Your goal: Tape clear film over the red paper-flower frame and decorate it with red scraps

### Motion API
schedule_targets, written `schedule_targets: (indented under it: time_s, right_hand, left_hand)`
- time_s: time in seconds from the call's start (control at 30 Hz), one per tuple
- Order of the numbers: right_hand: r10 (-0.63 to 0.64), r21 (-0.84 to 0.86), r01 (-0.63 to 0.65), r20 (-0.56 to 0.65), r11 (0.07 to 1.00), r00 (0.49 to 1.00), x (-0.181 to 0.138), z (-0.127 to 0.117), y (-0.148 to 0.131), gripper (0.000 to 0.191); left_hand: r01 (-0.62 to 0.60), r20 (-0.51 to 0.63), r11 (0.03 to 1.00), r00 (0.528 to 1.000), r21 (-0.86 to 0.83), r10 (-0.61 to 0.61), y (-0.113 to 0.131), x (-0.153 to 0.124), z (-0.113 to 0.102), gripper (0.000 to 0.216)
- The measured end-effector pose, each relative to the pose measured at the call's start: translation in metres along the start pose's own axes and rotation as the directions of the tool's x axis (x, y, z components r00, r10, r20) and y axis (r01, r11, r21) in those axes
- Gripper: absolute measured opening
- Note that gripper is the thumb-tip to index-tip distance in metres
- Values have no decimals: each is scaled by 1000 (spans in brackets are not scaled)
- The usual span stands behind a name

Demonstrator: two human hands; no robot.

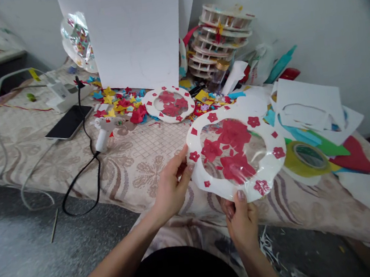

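The white paper ring [237, 150] has clear film stretched across its opening. Large red paper flowers sit on the film, and small red flowers and squares are spaced around the rim. It is held face-up and slightly tilted, with the left hand [171, 187] gripping the rim at 9 o'clock and the right hand [242, 221] at 6 o'clock.

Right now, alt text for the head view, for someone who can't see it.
Two bare hands hold a round white frame with clear film and red paper flowers, left hand at its left edge, right hand at its bottom. Behind, on a patterned cloth, lie a second frame, a glue gun, a phone and paper scraps.
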State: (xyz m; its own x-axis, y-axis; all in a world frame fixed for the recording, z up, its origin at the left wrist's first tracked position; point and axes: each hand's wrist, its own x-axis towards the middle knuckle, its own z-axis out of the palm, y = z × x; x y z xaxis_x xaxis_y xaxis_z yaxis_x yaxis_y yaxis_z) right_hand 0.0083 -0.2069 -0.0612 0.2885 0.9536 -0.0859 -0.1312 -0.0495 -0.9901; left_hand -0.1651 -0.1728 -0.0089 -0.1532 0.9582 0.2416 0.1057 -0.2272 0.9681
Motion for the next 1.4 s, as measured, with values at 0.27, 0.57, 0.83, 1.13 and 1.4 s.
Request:
schedule_targets:
  time_s: [0.27, 0.57, 0.83, 1.13, 1.4]
  right_hand:
    - [11, 64, -14, 40, 998, 999, 4, 0, -6, 50]
    - [46, 66, -59, 179, 996, 983, 11, 2, -16, 48]
    - [59, 150, -97, 238, 984, 969, 16, 5, -23, 48]
    - [117, 154, -190, 390, 970, 913, 18, 12, -35, 49]
    - [152, 125, -224, 426, 966, 892, 28, 12, -37, 51]
  left_hand:
    - [102, 87, 988, 992, -113, -93, 12, 13, -20, 31]
    - [170, 139, 969, 979, -180, -146, 11, 28, -33, 32]
    - [306, 264, 846, 943, -437, -204, -5, 24, -40, 30]
    - [382, 309, 644, 923, -663, -230, -24, 13, -20, 39]
    - [453, 321, 598, 891, -662, -320, -30, 17, -29, 31]
